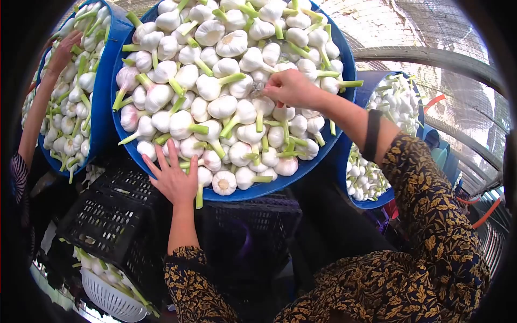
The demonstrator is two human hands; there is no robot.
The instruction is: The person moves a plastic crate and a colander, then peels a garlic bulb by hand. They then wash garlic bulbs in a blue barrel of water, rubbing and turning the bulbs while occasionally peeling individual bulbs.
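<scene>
Garlic bulbs (232, 43), white with some pink-tinged skins and cut green stems, heap a wide blue tub (253, 195) ahead of the person. Black crates (105, 218) stand below its rim; other garlic-filled tubs (102, 81) flank it, a co-worker's hand (63, 53) in the left one. A white basket (110, 296) sits lower left. The right forearm (350, 114) hides some bulbs. The left hand (175, 175) spreads wide on bulbs; the right hand (291, 88) is pinched narrow beside a small shiny thing (258, 89), its grip unclear.
</scene>
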